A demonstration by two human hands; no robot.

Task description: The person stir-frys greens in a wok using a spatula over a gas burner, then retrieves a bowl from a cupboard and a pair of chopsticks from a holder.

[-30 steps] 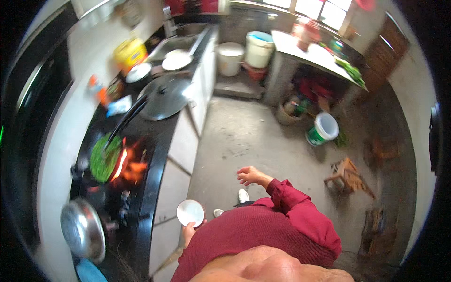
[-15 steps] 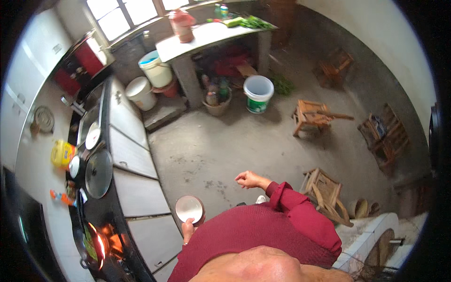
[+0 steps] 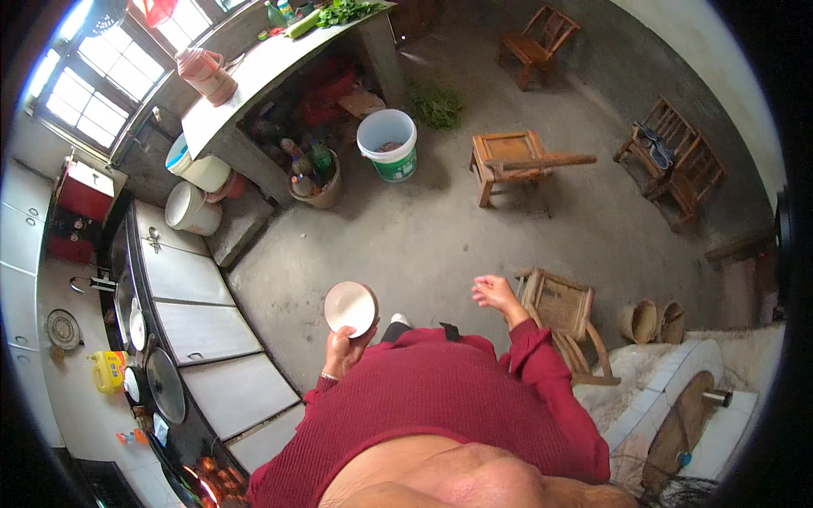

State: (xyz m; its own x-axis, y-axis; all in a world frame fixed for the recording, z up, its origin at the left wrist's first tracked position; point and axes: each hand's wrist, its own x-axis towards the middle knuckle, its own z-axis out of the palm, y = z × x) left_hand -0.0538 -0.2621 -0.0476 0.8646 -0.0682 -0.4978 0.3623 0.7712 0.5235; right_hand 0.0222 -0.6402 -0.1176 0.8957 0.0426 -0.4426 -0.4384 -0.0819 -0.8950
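Observation:
My left hand (image 3: pixel 341 349) grips a round bowl (image 3: pixel 349 310), pale inside with a pinkish rim, in front of my body. Its thumb lies over the near edge, and the other fingers are mostly hidden beneath. My right hand (image 3: pixel 496 294) hangs in the air over the floor with loosely bent fingers and holds nothing. Just right of it stands a wooden chair (image 3: pixel 559 306), apart from the hand.
Left runs a counter with white cabinets (image 3: pixel 212 330), a glass lid (image 3: pixel 165 385), a yellow jug (image 3: pixel 110 372) and flames (image 3: pixel 206 484). A white-green bucket (image 3: pixel 398 165), wooden stool (image 3: pixel 508 152) and further chairs (image 3: pixel 538 46) stand ahead. A tiled stove (image 3: pixel 660 398) lies right.
My view has turned to the right, so the room has shifted left. The bowl stays in my left hand, a bit higher in view. My right hand appears farther right and higher.

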